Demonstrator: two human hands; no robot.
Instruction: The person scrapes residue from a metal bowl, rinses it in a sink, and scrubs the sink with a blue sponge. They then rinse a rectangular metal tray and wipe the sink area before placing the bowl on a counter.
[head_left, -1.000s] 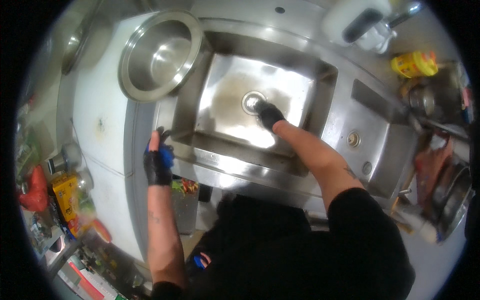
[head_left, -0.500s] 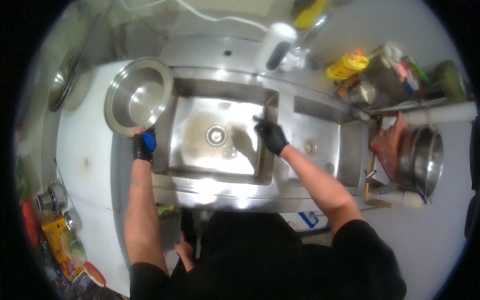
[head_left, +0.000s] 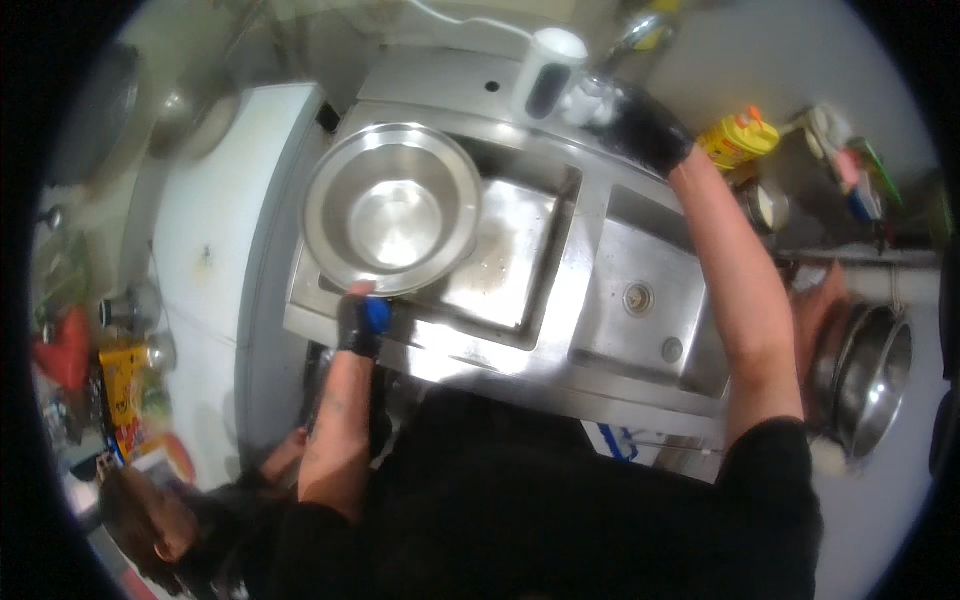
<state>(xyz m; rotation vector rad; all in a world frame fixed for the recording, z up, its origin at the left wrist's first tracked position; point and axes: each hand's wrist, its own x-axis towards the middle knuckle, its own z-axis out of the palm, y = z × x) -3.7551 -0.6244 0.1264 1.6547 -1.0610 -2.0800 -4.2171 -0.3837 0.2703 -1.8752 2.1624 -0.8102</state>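
My left hand (head_left: 363,322), in a black glove with bare fingertips, grips the near rim of a round stainless steel pot (head_left: 392,262). A small blue thing (head_left: 377,314) shows against that palm; its kind is unclear. The pot hangs tilted over the left part of the big sink basin (head_left: 505,260), its hollow inside facing up, with nothing seen in it. My right hand (head_left: 645,128), black-gloved, reaches to the back of the sink, beside a whitish tap fitting (head_left: 588,102). Its fingers are dark and blurred, and whether they touch the fitting cannot be made out.
A white device with a dark panel (head_left: 550,75) and a cable stands behind the basins. To the right lie a smaller basin (head_left: 645,300), a yellow bottle (head_left: 738,138) and hanging metal bowls (head_left: 875,380). A white counter (head_left: 200,250) runs left; another person (head_left: 165,520) is at lower left.
The pot has come rightward from the counter's edge over the big basin, held in my left hand. My right hand has gone from above the basin up to the tap fitting. The view has shifted.
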